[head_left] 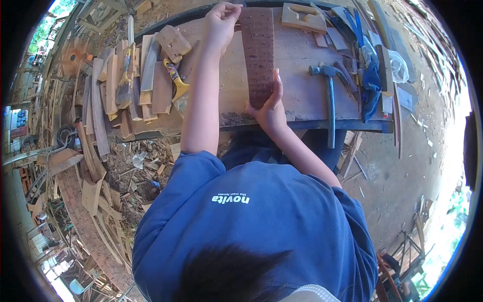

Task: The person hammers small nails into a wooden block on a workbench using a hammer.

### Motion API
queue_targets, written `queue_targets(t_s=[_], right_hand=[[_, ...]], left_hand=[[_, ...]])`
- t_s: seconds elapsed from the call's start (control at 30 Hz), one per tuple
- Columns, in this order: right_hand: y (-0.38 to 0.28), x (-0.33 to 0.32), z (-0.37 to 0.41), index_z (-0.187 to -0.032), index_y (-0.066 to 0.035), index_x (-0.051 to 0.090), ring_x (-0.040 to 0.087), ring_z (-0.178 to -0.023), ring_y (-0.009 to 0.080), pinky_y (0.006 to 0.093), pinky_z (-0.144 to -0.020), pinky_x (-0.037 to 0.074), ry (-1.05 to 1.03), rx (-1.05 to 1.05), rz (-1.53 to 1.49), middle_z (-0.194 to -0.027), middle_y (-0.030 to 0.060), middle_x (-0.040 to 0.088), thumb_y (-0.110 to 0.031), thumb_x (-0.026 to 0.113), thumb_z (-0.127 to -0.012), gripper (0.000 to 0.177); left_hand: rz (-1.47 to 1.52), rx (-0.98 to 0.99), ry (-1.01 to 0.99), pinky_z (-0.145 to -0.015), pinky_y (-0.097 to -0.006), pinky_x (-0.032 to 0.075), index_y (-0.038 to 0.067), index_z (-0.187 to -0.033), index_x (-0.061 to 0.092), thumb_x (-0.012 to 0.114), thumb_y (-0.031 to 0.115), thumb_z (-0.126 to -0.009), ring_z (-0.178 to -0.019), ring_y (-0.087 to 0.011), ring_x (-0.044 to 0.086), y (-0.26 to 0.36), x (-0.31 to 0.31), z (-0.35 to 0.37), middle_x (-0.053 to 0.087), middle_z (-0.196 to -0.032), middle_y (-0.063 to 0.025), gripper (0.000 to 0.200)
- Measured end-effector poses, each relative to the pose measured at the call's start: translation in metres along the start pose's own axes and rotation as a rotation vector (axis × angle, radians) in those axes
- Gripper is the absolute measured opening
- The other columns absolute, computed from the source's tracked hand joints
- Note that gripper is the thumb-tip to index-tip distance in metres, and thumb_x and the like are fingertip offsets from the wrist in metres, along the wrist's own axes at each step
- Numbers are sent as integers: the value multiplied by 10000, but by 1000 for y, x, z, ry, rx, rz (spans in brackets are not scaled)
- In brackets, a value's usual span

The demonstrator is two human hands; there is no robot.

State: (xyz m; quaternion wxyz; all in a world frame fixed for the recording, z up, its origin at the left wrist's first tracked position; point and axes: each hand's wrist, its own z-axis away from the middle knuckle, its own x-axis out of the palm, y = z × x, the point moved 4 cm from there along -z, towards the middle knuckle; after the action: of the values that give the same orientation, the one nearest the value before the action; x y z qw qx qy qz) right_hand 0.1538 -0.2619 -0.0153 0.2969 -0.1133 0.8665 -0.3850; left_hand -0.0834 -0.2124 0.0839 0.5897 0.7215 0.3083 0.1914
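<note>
The bench runs across the top of the view, and its near edge sits just above the person's lap. On its left part a stack of boards and a yellow-handled tool crowd the surface. Bare wood stays open between that pile and the strip of wood, and again between the strip and the hammer, whose handle hangs over the near edge. A carved block and a blue cloth fill the right end.

The strip of wood, dark red and dotted in rows, lies lengthwise from the near edge to the far one. The left hand has its fingers curled and pinches the strip's far left corner. The right hand lies at the near end, fingers straight and pressed together along the right edge, with the palm over the end.

The strip's near end is hidden under that palm. The left fingertips are tucked out of sight, and the far rim of the bench is cut off.
</note>
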Motion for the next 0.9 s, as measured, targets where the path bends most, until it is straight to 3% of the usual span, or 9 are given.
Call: queue_targets(t_s=[0.07, 0.17, 0.23, 0.33, 0.57, 0.9], right_hand=[[1, 0, -1, -1481, -17, -160, 373, -1369, 475, 474, -1090, 395, -109, 216, -54, -1532, 353, 191, -107, 835, -723, 1254], [1, 0, 1, -1507, -4, -123, 348, -1384, 476, 463, -1103, 396, 0, 120, -14, -1551, 329, 172, -110, 857, -694, 1278], [-1, -1, -1, -1507, 14, -95, 350, -1384, 474, 456, -1101, 398, -18, 164, -3, -1544, 330, 189, -128, 850, -705, 1247], [1, -3, -1, -1507, 39, -48, 361, -1377, 469, 441, -1095, 404, -56, 239, 1, -1531, 335, 217, -165, 844, -718, 1208], [3, -2, 0, -1500, 66, -2, 407, -1338, 469, 431, -1082, 420, -149, 359, 23, -1510, 342, 252, -195, 846, -719, 1181], [4, -1, -1, -1499, 60, 19, 400, -1341, 474, 445, -1078, 423, -135, 302, 39, -1500, 341, 265, -221, 845, -721, 1169]], left_hand=[[-27, -6, 15, -773, -266, 516, 68, -1079, 686, 603, 163, -996, -815, -84, 621, 5, -1, 4, 674, -857, 3, 151], [87, -4, 1, -768, -269, 518, 51, -1069, 684, 616, 175, -988, -802, -86, 619, 17, 3, 10, 674, -857, -5, 163], [-306, -15, 101, -694, -282, 452, 51, -935, 638, 622, 159, -974, -747, -118, 544, 26, 2, 13, 579, -782, -7, 116], [-255, 62, 93, -679, -241, 416, 65, -931, 635, 595, 157, -995, -730, -71, 474, 29, 5, 14, 534, -772, 30, 119], [-320, 43, 85, -680, -248, 422, 65, -952, 640, 592, 150, -995, -723, -84, 483, 38, 8, 17, 537, -778, 26, 107], [-261, 30, 107, -685, -242, 448, 73, -967, 639, 586, 151, -1000, -734, -79, 501, 38, 4, 25, 534, -781, 23, 100]])
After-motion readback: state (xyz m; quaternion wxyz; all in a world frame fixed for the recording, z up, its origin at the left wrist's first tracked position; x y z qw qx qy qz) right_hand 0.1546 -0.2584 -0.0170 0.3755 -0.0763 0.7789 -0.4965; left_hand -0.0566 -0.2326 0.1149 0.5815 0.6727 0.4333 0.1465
